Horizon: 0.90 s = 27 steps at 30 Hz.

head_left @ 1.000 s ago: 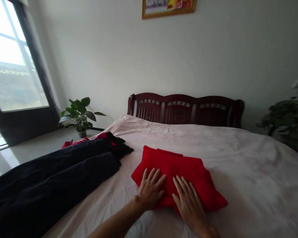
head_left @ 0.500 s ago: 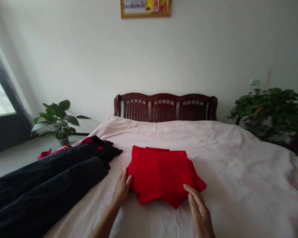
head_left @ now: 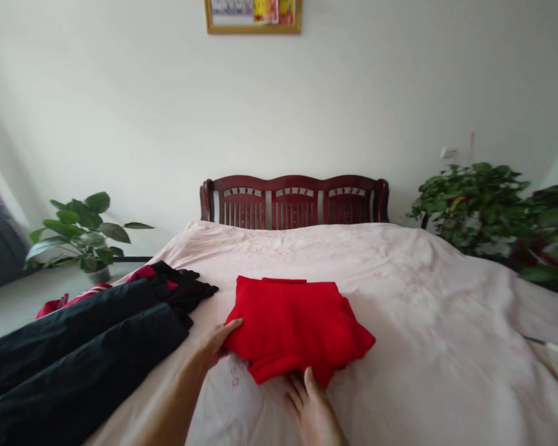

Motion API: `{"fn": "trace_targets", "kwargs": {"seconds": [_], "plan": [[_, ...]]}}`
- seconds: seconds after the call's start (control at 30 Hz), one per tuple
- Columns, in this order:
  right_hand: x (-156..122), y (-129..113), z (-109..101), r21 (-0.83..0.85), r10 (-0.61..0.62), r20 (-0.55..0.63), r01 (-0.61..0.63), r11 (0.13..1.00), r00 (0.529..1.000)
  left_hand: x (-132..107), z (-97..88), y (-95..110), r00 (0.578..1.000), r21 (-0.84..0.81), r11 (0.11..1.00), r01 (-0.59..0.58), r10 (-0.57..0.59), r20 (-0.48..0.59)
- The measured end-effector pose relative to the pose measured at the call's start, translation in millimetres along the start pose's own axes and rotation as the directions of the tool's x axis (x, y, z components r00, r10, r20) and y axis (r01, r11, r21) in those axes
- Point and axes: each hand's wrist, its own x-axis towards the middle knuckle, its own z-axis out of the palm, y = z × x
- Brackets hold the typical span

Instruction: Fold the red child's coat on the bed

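Observation:
A folded red garment (head_left: 288, 325) lies on the pale pink bedsheet in front of me. Its outline is uneven, with a corner jutting out at the right and folded flaps along the near edge. My left hand (head_left: 218, 339) grips its left edge, thumb on top and the fingers hidden underneath. At the near edge, my right hand (head_left: 309, 402) has its thumb raised against the cloth and its fingers spread, their tips partly under the flap.
Dark trousers (head_left: 97, 347) lie along the bed's left side, over pink and black clothing (head_left: 142, 272). The sheet (head_left: 400, 291) covers the bed up to a dark red wooden headboard (head_left: 291, 201). Potted plants stand at the left (head_left: 86, 229) and right (head_left: 469, 207).
My left hand has closed on the garment's left edge. My right hand has moved left, from the garment's right part to its near edge. The view has turned slightly right.

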Motion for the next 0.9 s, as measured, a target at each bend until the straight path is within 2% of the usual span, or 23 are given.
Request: {"fn": "trace_targets", "kwargs": {"seconds": [0.1, 0.2, 0.37, 0.5, 0.63, 0.73, 0.8, 0.83, 0.9], "plan": [[12, -14, 13, 0.139, -0.015, -0.046, 0.021, 0.99, 0.999, -9, 12.5, 0, 0.996, -0.103, 0.99, 0.092, -0.093, -0.003], [13, -21, 13, 0.286, 0.031, -0.13, 0.007, 0.958, 0.991, -26, 23.6, -8, 0.992, -0.165, 0.978, 0.127, -0.129, -0.001], [7, -36, 1, 0.391, 0.122, -0.218, -0.028, 0.92, 0.968, -56, 34.8, -30, 0.986, -0.318, 0.937, 0.147, -0.164, -0.026], [3, -55, 3, 0.426, 0.161, -0.255, -0.039, 0.904, 0.953, -77, 44.2, -45, 0.981, -0.293, 0.942, 0.162, -0.187, -0.058], [15, -58, 3, 0.411, 0.096, -0.264, 0.022, 0.911, 0.96, -96, 54.5, -55, 0.988, -0.264, 0.956, 0.132, -0.148, -0.039], [35, -50, -9, 0.308, 0.012, -0.433, 0.135, 0.942, 0.901, -104, 57.1, -62, 0.996, -0.216, 0.973, 0.075, -0.082, -0.023], [49, -45, -19, 0.233, -0.045, -0.51, 0.188, 0.954, 0.859, -102, 53.1, -69, 0.999, -0.131, 0.991, 0.004, -0.008, -0.032], [54, -44, -23, 0.214, -0.061, -0.516, 0.197, 0.957, 0.854, -99, 49.1, -73, 0.998, -0.086, 0.995, -0.042, 0.037, -0.055], [61, -46, -29, 0.211, -0.08, -0.476, 0.202, 0.956, 0.876, -90, 37.7, -83, 0.987, -0.011, 0.992, -0.123, 0.122, -0.105]]}}
